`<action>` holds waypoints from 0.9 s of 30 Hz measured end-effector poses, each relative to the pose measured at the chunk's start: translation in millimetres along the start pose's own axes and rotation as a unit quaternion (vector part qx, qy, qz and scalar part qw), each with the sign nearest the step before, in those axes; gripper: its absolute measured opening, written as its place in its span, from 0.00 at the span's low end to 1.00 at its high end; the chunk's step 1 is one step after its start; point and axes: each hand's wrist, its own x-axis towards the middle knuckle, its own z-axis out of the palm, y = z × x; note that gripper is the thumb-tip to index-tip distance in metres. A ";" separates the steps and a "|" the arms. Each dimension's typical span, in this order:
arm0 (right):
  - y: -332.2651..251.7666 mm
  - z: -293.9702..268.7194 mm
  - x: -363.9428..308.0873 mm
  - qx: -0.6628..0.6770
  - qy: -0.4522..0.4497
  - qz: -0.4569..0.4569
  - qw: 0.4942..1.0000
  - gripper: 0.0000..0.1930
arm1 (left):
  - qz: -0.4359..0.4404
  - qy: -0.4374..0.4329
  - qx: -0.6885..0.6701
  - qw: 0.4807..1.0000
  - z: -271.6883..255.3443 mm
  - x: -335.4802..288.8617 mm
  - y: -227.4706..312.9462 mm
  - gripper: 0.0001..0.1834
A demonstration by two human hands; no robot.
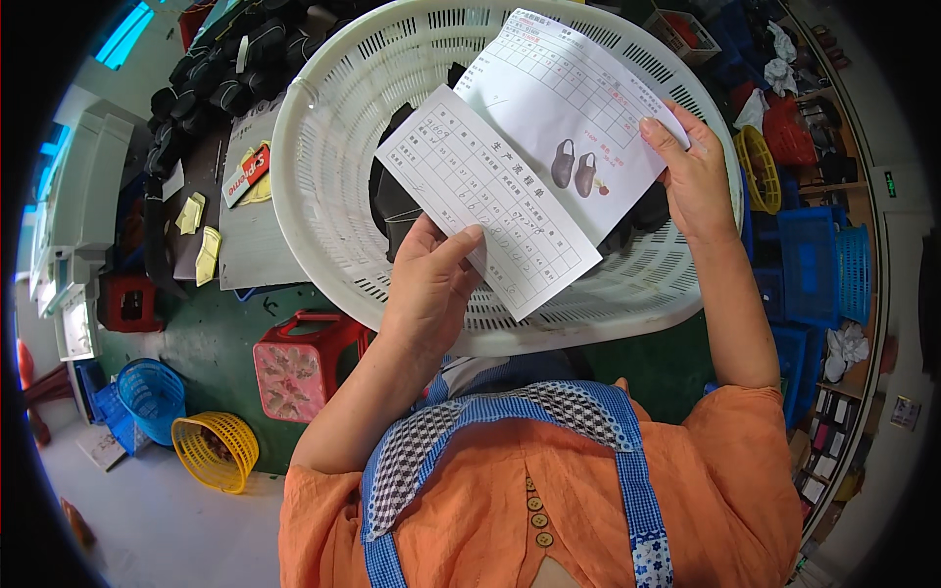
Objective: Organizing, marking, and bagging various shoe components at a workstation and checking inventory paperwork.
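Note:
My left hand (431, 284) pinches a small white form (461, 176) with a printed grid and handwriting, thumb on top at its lower edge. Pinched at its right edge by my right hand (698, 171) is a larger white sheet (549, 88), which bears a table and a picture of a pair of dark shoes. The form overlaps the sheet's lower left part. Both papers are over a big white slotted plastic basket (333, 127). Black pieces (394, 211) inside the basket show past the papers' edges; most of them are hidden, and I cannot make out their kind.
A table (211, 167) at the left bears a heap of black rolled pieces (211, 83) and yellow scraps (207, 255). Below it stand a red stool (294, 377), a yellow basket (235, 426) and a blue basket (152, 392). Blue crates (809, 265) and shelves (833, 431) line the right side.

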 end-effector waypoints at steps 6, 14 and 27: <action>-0.3 2.8 -0.4 -0.004 -0.008 0.003 1.000 0.19 | -0.005 0.000 -0.007 1.000 1.4 -1.8 1.4 0.18; 3.2 2.1 0.0 0.022 -0.014 0.017 1.000 0.18 | -0.005 0.003 -0.009 1.000 1.5 -1.3 0.2 0.19; 7.5 4.4 -3.3 0.040 -0.020 0.024 0.999 0.18 | -0.006 0.028 0.003 1.000 2.5 -1.9 0.2 0.17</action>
